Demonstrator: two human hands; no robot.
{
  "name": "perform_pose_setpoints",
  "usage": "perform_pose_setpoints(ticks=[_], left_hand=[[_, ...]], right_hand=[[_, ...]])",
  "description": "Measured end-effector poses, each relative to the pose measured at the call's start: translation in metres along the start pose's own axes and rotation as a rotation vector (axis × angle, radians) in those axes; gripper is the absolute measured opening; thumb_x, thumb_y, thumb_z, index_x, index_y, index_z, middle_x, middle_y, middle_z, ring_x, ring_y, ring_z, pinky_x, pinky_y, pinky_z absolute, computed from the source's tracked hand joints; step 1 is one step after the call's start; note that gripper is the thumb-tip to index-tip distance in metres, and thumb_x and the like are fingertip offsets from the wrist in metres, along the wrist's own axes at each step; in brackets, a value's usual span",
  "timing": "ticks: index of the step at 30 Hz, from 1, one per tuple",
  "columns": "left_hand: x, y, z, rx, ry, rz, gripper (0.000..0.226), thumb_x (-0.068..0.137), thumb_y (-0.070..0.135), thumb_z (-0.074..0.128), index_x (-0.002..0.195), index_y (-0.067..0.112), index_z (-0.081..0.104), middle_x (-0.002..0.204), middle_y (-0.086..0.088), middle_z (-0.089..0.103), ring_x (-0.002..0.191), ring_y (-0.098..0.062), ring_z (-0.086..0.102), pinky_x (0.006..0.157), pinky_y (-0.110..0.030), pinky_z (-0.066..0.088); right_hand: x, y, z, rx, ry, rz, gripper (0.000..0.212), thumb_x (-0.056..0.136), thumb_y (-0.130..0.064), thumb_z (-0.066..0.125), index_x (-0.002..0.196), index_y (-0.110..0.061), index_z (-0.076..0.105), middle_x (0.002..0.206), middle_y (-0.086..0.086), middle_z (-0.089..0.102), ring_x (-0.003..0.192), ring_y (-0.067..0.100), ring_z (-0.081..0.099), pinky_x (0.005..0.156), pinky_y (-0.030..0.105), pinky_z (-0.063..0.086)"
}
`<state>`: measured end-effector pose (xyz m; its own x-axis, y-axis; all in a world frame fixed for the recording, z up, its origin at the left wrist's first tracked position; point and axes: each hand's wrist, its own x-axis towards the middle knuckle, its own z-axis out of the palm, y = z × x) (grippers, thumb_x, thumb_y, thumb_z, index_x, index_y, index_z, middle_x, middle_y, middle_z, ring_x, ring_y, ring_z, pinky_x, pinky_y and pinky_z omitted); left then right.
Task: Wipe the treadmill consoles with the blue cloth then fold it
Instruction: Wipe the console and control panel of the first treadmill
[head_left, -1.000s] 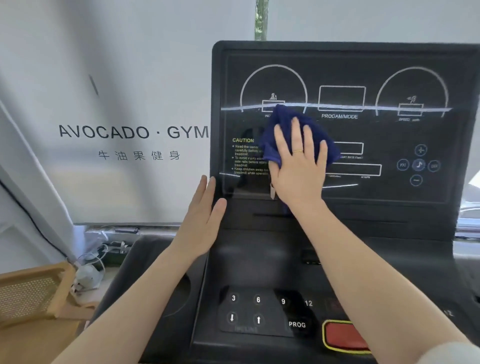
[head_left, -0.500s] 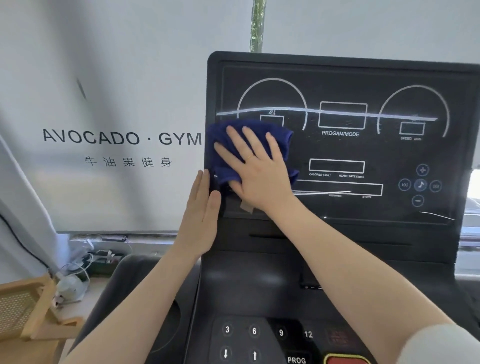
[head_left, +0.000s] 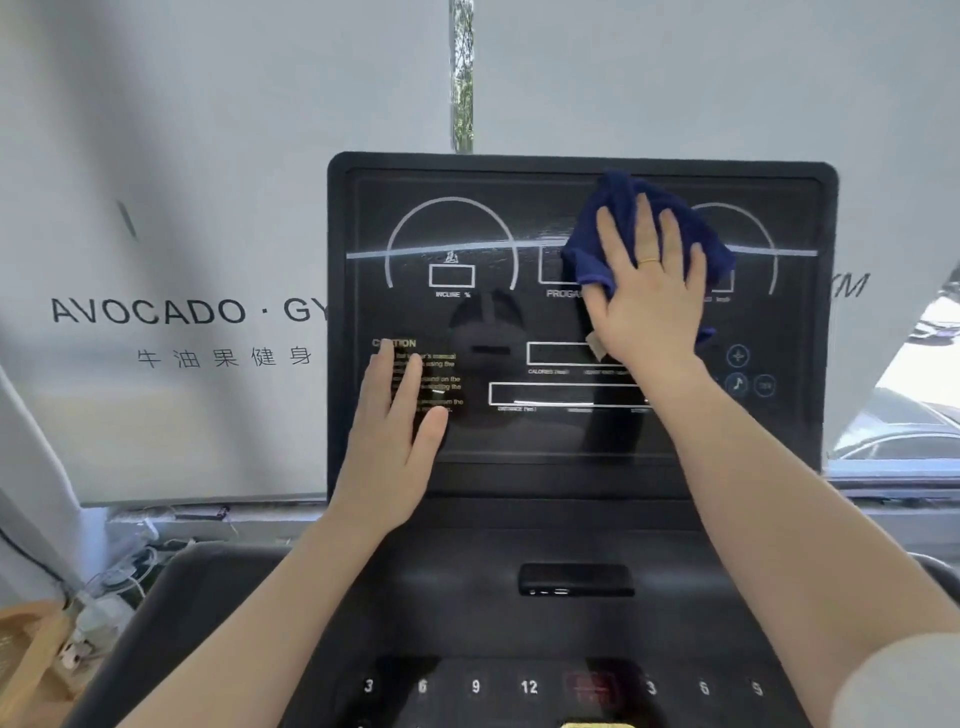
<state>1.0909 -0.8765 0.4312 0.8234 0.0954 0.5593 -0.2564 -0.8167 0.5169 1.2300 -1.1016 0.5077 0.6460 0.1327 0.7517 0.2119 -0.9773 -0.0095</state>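
Mid-wipe: right hand (head_left: 647, 291), fingers spread flat, presses the blue cloth (head_left: 636, 228) on the treadmill console (head_left: 576, 322) screen, upper centre-right. Left hand (head_left: 397, 436) flat and spread on the lower-left screen, bracing. Other consoles and folding likely remain. Keypad (head_left: 530, 687) cut off below; cloth partly hidden under the hand.

- You have one treadmill console (head_left: 571, 467) before you.
- One blue cloth (head_left: 639, 208).
- Two hands: left hand (head_left: 395, 431), right hand (head_left: 649, 296).
- One ring (head_left: 648, 260).
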Motion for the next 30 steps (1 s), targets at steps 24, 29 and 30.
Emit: perform_pose_setpoints(ticks=[24,29,30], left_hand=[[-0.092,0.146,0.096,-0.318,-0.179,-0.057,0.047,0.098,0.025,0.037,0.143,0.014,0.031,0.154,0.004,0.021,0.138,0.000,0.016,0.109,-0.010,0.009],[-0.117,0.182,0.072,-0.849,-0.376,-0.188,0.040,0.086,0.029,0.047,0.126,0.031,0.046,0.120,0.019,0.059,0.115,0.003,0.052,0.096,-0.019,0.041],[-0.122,0.188,0.067,-0.878,-0.398,-0.156,0.030,0.087,0.024,0.049,0.116,0.030,0.053,0.110,0.018,0.064,0.108,0.001,0.057,0.090,-0.018,0.044]], right_hand=[[-0.193,0.091,-0.087,1.440,-0.591,0.942,0.028,0.098,-0.027,0.044,0.080,-0.013,0.060,0.062,-0.001,0.060,0.061,0.013,0.055,0.058,0.024,0.041],[-0.210,0.094,-0.146,1.786,-0.871,0.969,0.054,0.096,-0.032,0.043,0.054,-0.014,0.072,0.056,0.002,0.067,0.049,0.012,0.065,0.049,0.020,0.051],[-0.214,0.095,-0.156,1.770,-0.889,0.953,0.053,0.095,-0.033,0.044,0.056,-0.015,0.073,0.058,0.002,0.068,0.051,0.012,0.066,0.049,0.019,0.052]])
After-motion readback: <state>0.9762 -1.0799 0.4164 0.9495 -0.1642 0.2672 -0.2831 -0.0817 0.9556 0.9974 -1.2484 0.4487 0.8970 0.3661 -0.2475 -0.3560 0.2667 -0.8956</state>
